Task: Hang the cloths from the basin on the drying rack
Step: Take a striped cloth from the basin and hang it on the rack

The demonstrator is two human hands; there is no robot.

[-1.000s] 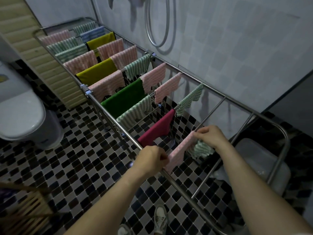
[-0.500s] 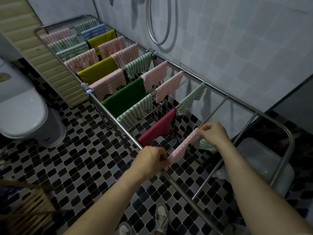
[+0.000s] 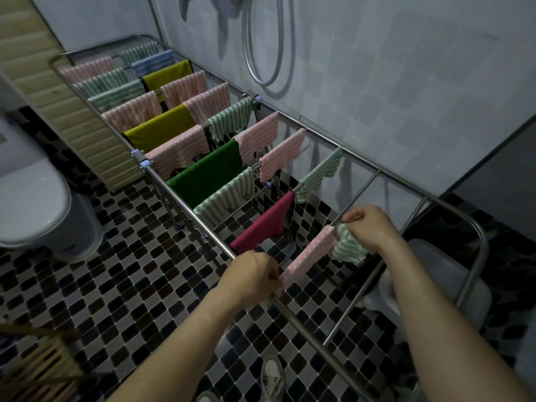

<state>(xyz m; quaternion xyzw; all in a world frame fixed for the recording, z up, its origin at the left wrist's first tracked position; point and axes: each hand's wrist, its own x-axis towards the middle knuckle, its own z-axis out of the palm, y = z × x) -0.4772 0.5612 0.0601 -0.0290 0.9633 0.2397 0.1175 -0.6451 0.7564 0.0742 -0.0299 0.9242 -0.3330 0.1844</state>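
Observation:
A steel drying rack (image 3: 185, 202) runs from the far left to the near right, with several pink, green, yellow and blue cloths over its bars. A pink striped cloth (image 3: 311, 254) lies over a near bar. My left hand (image 3: 251, 275) pinches its near end at the front rail. My right hand (image 3: 369, 227) grips its far end together with a green striped cloth (image 3: 346, 247) that hangs below the hand. A red cloth (image 3: 265, 224) hangs on the bar just to the left. The grey basin (image 3: 452, 281) sits under the rack's right end, partly hidden by my right arm.
A white toilet (image 3: 32, 204) stands at the left on the black-and-white tiled floor. A shower hose (image 3: 262, 53) hangs on the tiled wall behind the rack. A wooden frame (image 3: 34, 364) is at the bottom left. My shoes (image 3: 271, 378) are under the rack's front rail.
The pink cloth has been drawn straighter along its bar between both hands. My right hand has shifted slightly further along the bar, and more of the green striped cloth now shows beneath it.

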